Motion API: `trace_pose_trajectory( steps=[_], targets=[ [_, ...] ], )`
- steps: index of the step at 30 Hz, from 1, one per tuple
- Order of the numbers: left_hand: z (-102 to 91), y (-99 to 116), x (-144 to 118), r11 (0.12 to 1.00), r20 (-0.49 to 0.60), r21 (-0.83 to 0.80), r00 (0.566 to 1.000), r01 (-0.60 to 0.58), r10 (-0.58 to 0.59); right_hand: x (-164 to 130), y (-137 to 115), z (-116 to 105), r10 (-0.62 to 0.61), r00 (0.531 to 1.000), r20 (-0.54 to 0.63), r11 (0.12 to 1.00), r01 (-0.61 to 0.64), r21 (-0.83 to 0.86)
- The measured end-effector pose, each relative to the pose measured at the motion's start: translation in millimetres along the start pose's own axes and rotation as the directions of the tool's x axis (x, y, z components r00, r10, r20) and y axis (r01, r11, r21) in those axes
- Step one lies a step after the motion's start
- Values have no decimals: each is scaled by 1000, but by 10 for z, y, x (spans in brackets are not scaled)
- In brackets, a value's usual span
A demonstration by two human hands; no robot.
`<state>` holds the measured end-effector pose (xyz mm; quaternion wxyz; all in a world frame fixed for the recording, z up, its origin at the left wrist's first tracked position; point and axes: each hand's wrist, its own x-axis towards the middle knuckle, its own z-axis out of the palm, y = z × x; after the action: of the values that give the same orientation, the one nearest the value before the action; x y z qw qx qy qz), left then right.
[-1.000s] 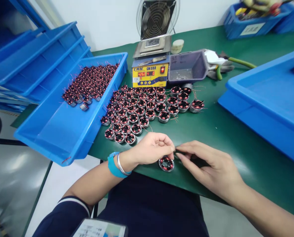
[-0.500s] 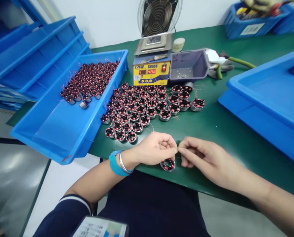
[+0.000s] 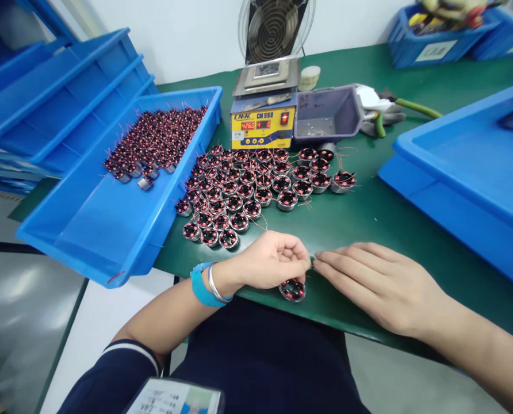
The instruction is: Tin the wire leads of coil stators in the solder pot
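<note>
Up close, the green surface [image 3: 368,218] fills the room's white-walled corner. At its near edge the left hand [image 3: 269,261] is curled shut, pinching a wound coil [image 3: 292,289]; the right hand [image 3: 381,284] lies open and flat beside it. Rows of coils [image 3: 256,184] sit mid-surface, with a blue tray [image 3: 110,230] overhanging the left edge.

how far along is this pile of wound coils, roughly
Looks done: dozens of coils in rows on the green mat, around. In hand: one coil at the mat's near edge, under the left hand, whose fingers pinch at its wire; the right hand lies flat, fingertips meeting them. Left: a large heap in the tilted blue tray. Probably under halfway.
</note>
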<state>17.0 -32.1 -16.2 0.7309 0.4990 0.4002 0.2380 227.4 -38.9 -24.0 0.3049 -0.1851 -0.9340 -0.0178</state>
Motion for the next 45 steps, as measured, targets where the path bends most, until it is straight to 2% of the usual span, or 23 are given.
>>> trace_pose_trajectory(
  steps=[2,4,6,7,8,10,12,14,16,18,21,22,24,27,29,31,32,34,36,37,40,42,45],
  targets=[
    [4,-8,-4,1000,8,10,1000,-9,9,80,-63,13,243,968,66,945,-251,207],
    [9,-18,-8,1000,21,17,1000,-24,24,151,-142,30,493,825,277,661,-562,498],
    [13,-29,-10,999,37,20,999,-37,36,179,-198,38,544,683,487,305,-702,643],
    [13,-35,-10,999,44,20,998,-42,41,171,-209,36,538,657,528,234,-719,655],
    [13,-40,-9,999,49,22,998,-44,42,148,-207,31,553,663,504,270,-715,645],
    [10,-47,-6,999,48,23,998,-44,43,72,-175,13,569,759,315,568,-640,517],
    [9,-47,-5,999,40,15,998,-43,42,-10,-130,1,417,904,91,872,-427,240],
    [12,-42,-5,999,31,6,999,-41,41,-49,-109,0,190,982,2,981,-190,28],
    [16,-34,-7,999,24,3,999,-37,37,-16,-133,5,170,985,3,985,-170,27],
    [18,-28,-11,999,20,5,999,-36,36,73,-193,9,398,912,94,882,-409,232],
    [16,-25,-18,999,27,8,999,-46,46,188,-272,5,606,672,427,441,-730,522],
    [16,-26,-19,999,30,11,998,-46,46,192,-279,5,598,645,475,372,-749,548],
    [18,-28,-19,999,32,15,999,-38,38,142,-257,9,595,711,376,512,-695,504],
    [27,-23,-18,1000,23,9,999,-27,27,-2,-176,28,376,924,68,906,-382,184],
    [32,-14,-22,999,18,8,999,-31,31,-51,-141,42,211,977,-2,976,-211,53],
    [31,-5,-29,999,25,14,999,-38,37,-25,-145,52,268,963,25,952,-269,150],
    [29,-2,-32,999,35,20,999,-39,38,11,-159,54,369,925,93,883,-380,275],
    [24,1,-38,999,54,36,998,-39,37,90,-194,50,533,780,327,576,-618,535],
    [21,0,-38,998,61,49,998,-31,28,133,-214,38,539,657,527,280,-730,623],
    [20,-2,-36,998,61,52,998,-26,23,132,-214,28,535,651,538,266,-734,624],
    [26,-9,-29,999,62,39,998,-15,12,58,-182,-8,516,808,285,676,-588,444],
    [30,-12,-26,1000,58,22,998,-14,13,2,-153,-25,338,937,89,917,-350,193],
    [33,-13,-27,1000,41,10,999,-10,10,-24,-102,-26,47,999,26,998,-47,-32]
  ],
)
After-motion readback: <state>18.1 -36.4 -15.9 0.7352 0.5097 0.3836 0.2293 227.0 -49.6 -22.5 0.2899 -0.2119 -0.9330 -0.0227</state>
